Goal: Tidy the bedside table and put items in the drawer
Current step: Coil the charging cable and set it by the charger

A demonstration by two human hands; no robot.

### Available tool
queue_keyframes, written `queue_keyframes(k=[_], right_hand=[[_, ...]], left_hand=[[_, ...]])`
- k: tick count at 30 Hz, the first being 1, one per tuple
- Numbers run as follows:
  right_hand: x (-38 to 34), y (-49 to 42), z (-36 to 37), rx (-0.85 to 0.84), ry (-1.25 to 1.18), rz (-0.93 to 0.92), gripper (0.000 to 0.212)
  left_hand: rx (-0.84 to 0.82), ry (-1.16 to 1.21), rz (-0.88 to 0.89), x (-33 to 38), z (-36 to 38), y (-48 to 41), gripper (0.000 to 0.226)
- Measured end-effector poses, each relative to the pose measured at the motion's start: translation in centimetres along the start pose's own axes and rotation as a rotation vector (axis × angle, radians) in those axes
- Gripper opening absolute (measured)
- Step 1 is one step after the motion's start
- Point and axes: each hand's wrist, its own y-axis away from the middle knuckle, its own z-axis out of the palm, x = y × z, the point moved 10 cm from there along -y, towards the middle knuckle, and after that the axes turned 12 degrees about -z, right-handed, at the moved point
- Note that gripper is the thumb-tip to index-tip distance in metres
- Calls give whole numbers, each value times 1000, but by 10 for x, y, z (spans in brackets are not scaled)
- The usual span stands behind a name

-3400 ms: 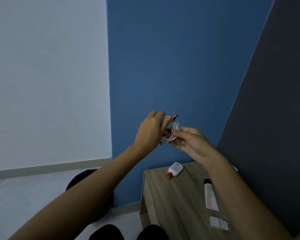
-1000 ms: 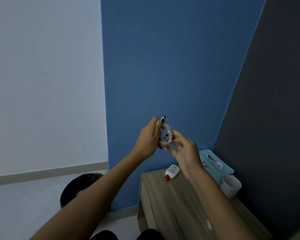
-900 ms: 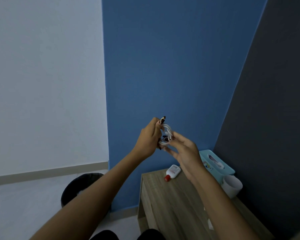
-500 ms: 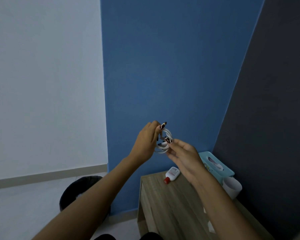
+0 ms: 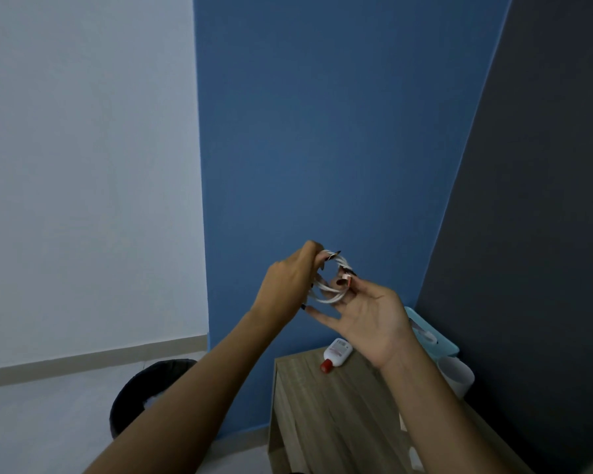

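Head view. The blue wall (image 5: 322, 131) filled the background, with a dark panel (image 5: 545, 234) at right and a black bin (image 5: 144, 391) on the floor at lower left. The wooden table (image 5: 322, 415) stood in the corner below the raised arms; no drawer front could be made out from this angle. On its far edge lay a small white bottle with a red cap (image 5: 336, 354), and toward the right a teal box (image 5: 439, 340) and a white cup (image 5: 459, 374) were partly hidden by the right forearm. The coiled white cable (image 5: 329, 289) was held in the air, above the table's far edge and well clear of it. The left hand (image 5: 288, 282) had its grip closed on the upper-left arc of the coil; the right hand (image 5: 374, 319), palm toward the camera, pinched the cable's plug end at the coil's right side while its remaining fingers spread loosely beneath. The coil's plane roughly faced the camera, lying between the two grips, neither hand plainly nearer. The winding appeared nearly finished; stowing would probably require bringing the bundle down toward the table front.
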Motion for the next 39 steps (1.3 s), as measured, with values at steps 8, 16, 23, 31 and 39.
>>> queue_keyframes(k=[8,16,23,31,39], right_hand=[[-56,-2,-24,109,683,-274,13],[-70,-7,-72,301,718,-381,20],[-60,-60,-124,435,763,-452,17],[-100,-71,-132,390,965,-426,13],[-93,20,-163,511,1055,-357,20]], left_hand=[[-203,474,-360,-21,22,-3,20],[-416,682,-584,-57,76,13,9],[-519,823,-747,-95,151,1,13],[-553,725,-707,-84,178,-36,16],[-630,667,-717,-41,192,40,10]])
